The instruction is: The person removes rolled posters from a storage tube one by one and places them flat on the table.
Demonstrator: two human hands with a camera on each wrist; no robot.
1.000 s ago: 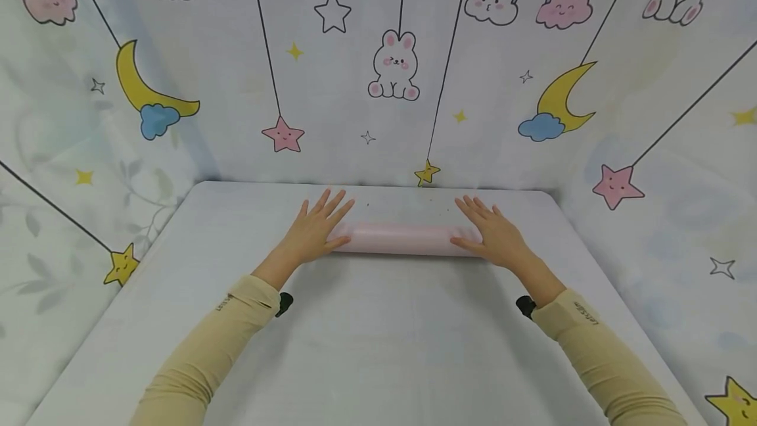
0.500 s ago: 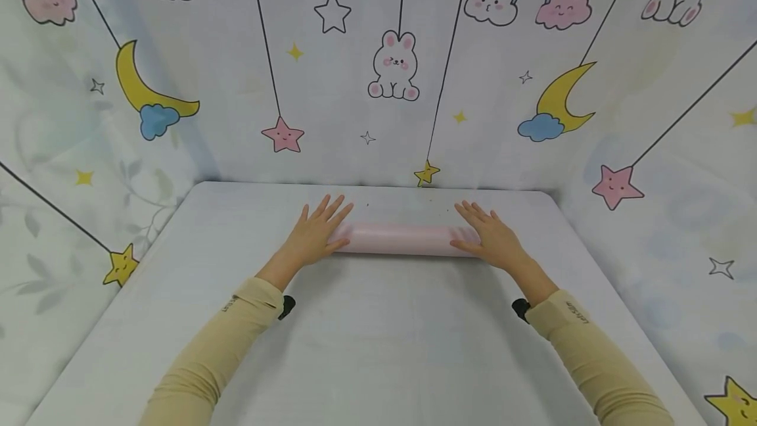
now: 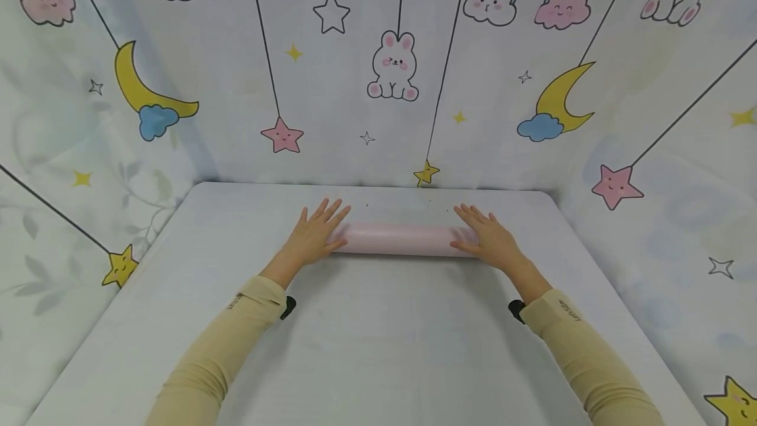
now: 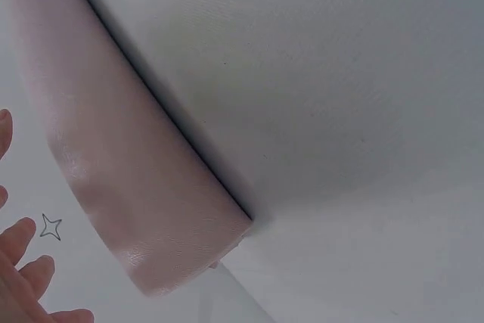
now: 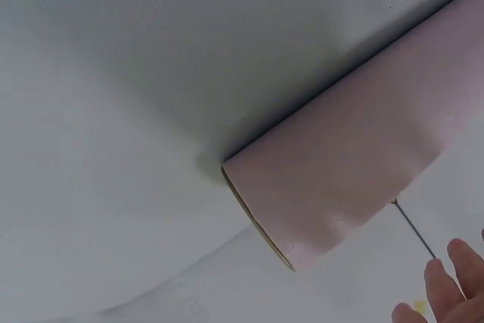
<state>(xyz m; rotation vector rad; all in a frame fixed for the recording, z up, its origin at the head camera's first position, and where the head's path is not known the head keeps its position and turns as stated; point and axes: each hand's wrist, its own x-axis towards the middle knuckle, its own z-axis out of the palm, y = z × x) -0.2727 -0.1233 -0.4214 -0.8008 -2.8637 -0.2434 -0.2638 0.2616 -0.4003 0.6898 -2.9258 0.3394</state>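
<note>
A smooth pink roll (image 3: 402,240) lies crosswise on the white table. Over its left end my left hand (image 3: 310,236) is held palm down, fingers straight and spread, with the thumb in front of the roll's upper face. My right hand (image 3: 489,236) mirrors this at the other end. In the left wrist view, fingers (image 4: 19,240) show beside the pink roll (image 4: 136,141), with a visible gap. From the right wrist, fingertips (image 5: 442,285) likewise appear apart from the roll (image 5: 340,149), whose end has a thin yellowish rim. Whether either palm touches it I cannot tell.
The white table (image 3: 378,340) stretches from the roll toward me. Just beyond its far edge stands a cloth backdrop (image 3: 225,71) printed with stars, moons and rabbits. Similar printed cloth flanks both sides. A few tiny dark specks dot the tabletop behind the roll.
Both hands have shifted slightly toward me, their fingertips lower in the head view. The forearms have drawn a little inward. The pink roll stays in place.
</note>
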